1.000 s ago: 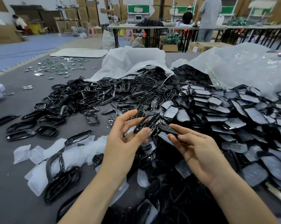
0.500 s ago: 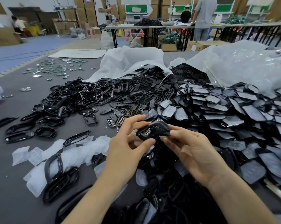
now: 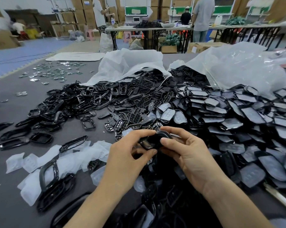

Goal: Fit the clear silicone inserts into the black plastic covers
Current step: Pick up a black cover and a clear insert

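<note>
hands: left hand (image 3: 127, 160) and right hand (image 3: 188, 155) were together, fingertips of both pinching one black cover (image 3: 153, 140) above the bench (image 3: 6, 203)
cover: mostly hidden by fingers; couldn't tell if an insert sat inside
loose inserts (image 3: 45, 160): lay on bench left of hands, partly under black frames (image 3: 48, 176)
far pile (image 3: 139, 96): spilled from plastic bags (image 3: 132, 63), contents inside hidden

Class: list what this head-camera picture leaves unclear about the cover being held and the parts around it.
1. Head view: whether the cover is already filled; fingers of the left hand and right hand hide most of it.
2. Head view: what lies deep in the bag; its cloudy plastic hides it.
3. Head view: what the shiny parts are; too small to tell.
</note>
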